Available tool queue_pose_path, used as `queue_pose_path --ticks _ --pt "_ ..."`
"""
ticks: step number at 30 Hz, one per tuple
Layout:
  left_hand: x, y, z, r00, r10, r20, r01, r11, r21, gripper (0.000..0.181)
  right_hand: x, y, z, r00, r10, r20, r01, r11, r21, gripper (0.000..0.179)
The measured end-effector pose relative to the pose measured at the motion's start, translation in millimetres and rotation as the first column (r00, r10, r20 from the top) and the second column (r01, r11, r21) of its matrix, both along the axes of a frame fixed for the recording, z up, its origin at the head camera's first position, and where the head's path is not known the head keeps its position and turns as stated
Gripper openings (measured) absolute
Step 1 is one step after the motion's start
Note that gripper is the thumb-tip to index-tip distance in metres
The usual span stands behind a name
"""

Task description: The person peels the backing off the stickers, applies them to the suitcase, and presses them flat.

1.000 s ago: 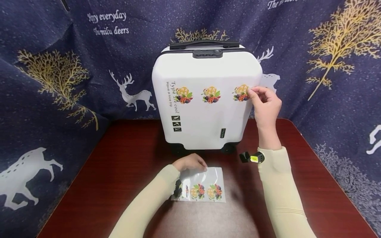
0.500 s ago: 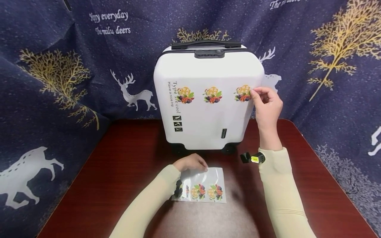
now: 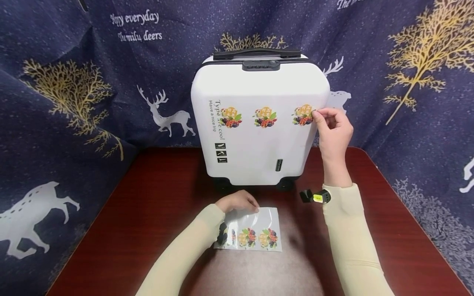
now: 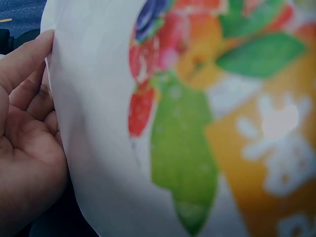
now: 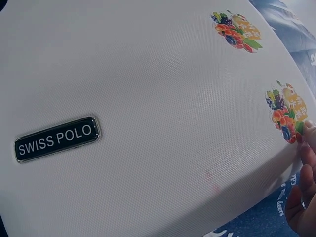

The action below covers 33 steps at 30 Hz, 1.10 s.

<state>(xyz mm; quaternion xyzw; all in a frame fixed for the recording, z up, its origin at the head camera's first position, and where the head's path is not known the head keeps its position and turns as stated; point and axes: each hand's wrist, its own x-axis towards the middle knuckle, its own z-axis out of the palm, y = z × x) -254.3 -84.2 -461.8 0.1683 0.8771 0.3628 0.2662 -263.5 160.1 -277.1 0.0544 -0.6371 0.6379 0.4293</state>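
A white suitcase (image 3: 259,139) stands upright with fruit stickers in a row across its front. In the head view my right hand (image 3: 335,129) pinches the right edge of the rightmost fruit sticker (image 3: 302,115), which lies against the suitcase near its side edge. The right wrist view shows the thumb over the green leaf of that sticker (image 5: 284,111). Lower down, my left hand (image 3: 238,201) holds the upper edge of a glossy sticker sheet (image 3: 268,218) between thumb and fingers. Up close in the left wrist view, the sheet (image 4: 94,113) bows beside the fingers.
The middle sticker (image 3: 265,117) and the left sticker (image 3: 230,117) sit on the suitcase, the left one overlapping printed lettering. A SWISS POLO badge (image 5: 57,138) is lower on the front. The dark red table (image 3: 155,197) meets a blue patterned cloth (image 3: 166,74) behind.
The head view shifts slightly. Both hands keep nearly the same places, the right at the rightmost sticker's edge and the left on the sticker sheet.
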Motion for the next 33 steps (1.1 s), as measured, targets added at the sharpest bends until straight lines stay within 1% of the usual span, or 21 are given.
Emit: queue_pose_path --ticks 7,11,18,20,26,33 --pt "0.3 -0.1 0.5 1.0 0.009 0.001 -0.009 1.0 -0.005 0.019 3.5 2.9 -2.9 1.0 0.001 0.022 -0.002 0.999 0.032 0.008" --pt "1.3 -0.3 0.8 1.0 0.012 -0.002 -0.012 1.0 -0.009 0.018 4.7 4.1 -4.5 0.999 -0.011 0.043 0.009 0.999 0.053 0.004" --pt "1.4 -0.7 0.0 1.0 0.006 -0.014 -0.007 1.0 -0.013 0.018 6.4 5.2 -9.6 0.998 -0.025 0.063 0.02 0.997 0.078 0.004" --pt "1.2 -0.6 -0.3 1.0 0.007 -0.01 -0.007 1.0 -0.006 0.018 7.6 6.1 -11.9 0.997 -0.028 0.072 0.021 0.996 0.09 0.005" --pt "0.8 -0.2 -0.7 1.0 0.011 0.005 -0.011 1.0 -0.001 0.019 12.3 10.0 -20.0 0.992 -0.052 0.111 0.034 0.986 0.165 0.02" --pt "1.2 -0.3 0.0 1.0 0.016 0.005 -0.016 1.0 0.002 0.019 18.0 12.7 -30.8 0.991 -0.046 0.128 0.019 0.978 0.206 0.023"
